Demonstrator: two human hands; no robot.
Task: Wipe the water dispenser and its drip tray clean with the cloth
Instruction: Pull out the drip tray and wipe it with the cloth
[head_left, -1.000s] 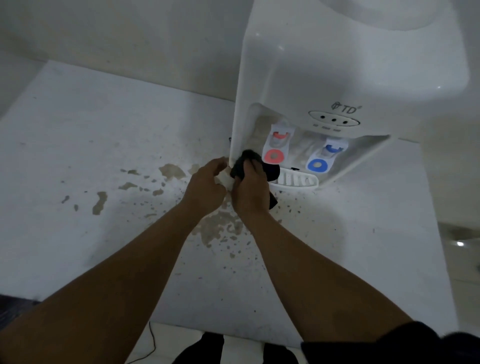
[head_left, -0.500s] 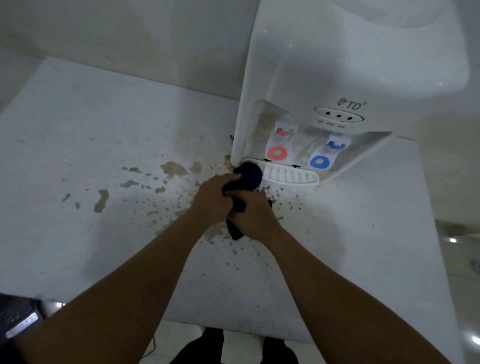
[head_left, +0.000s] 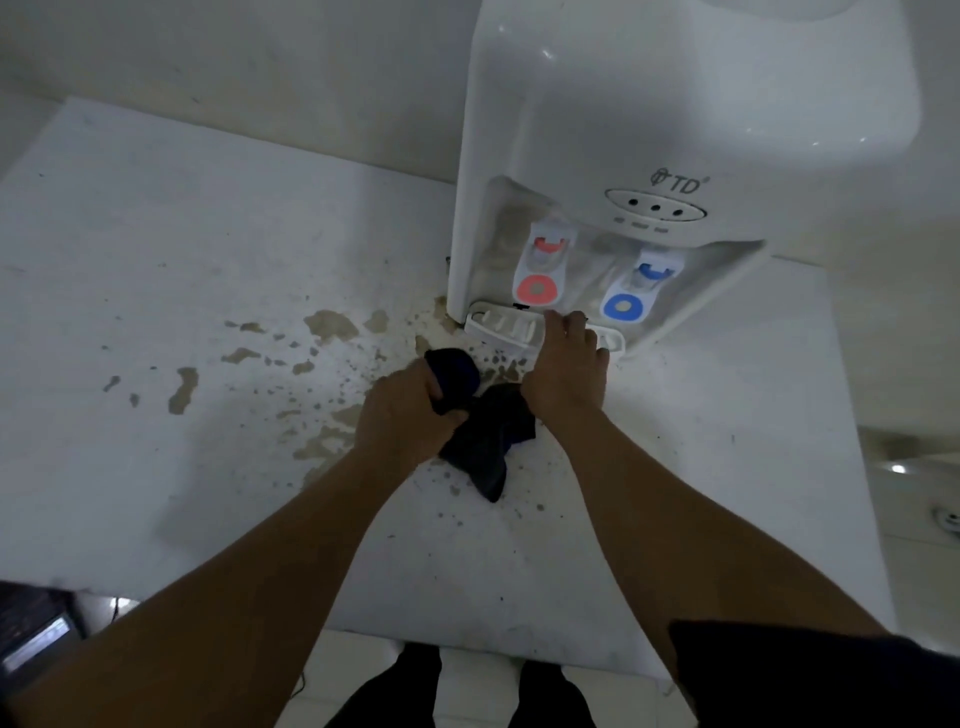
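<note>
A white water dispenser stands on the white counter, with a red tap and a blue tap in its recess. Below the taps sits the white slotted drip tray. My left hand grips a dark cloth just in front of the tray, the cloth's tail lying on the counter. My right hand reaches onto the drip tray, its fingers over the tray's middle; whether they grip it is unclear.
Brown stains and splashes spread over the counter left of and in front of the dispenser. The counter's front edge runs near my legs. A dark device lies at the lower left. A floor drain shows at right.
Both hands held the cloth at the dispenser's lower left corner. The right hand has let go and moved onto the drip tray, while the left drew the cloth back onto the counter.
</note>
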